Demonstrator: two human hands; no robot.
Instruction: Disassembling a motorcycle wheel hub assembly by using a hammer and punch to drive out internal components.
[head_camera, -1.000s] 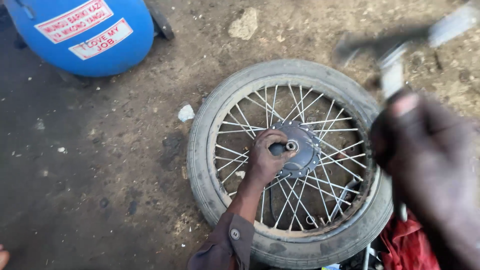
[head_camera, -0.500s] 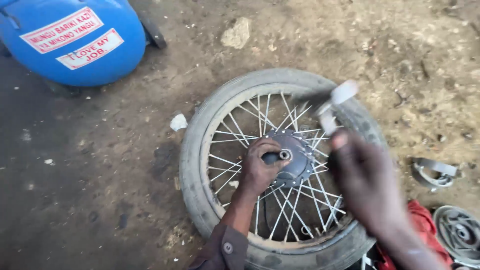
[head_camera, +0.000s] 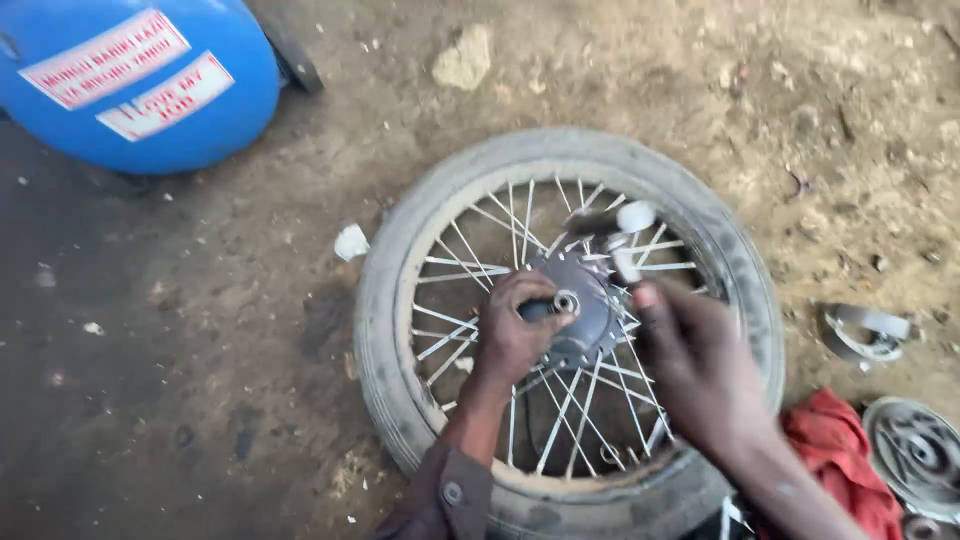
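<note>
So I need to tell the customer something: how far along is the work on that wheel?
Done: the spoked wheel lies flat on the dirt, tyre on. In hand: the left hand holds a dark tool against the hub; the right hand holds a hammer, blurred, above it. Left: the tool remains at the hub; loose metal parts lie beside.

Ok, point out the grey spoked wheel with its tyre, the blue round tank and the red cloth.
grey spoked wheel with tyre (head_camera: 390, 330), head view, left tyre wall.
blue round tank (head_camera: 200, 135), head view, lower curved side.
red cloth (head_camera: 835, 450), head view, middle fold.
</note>
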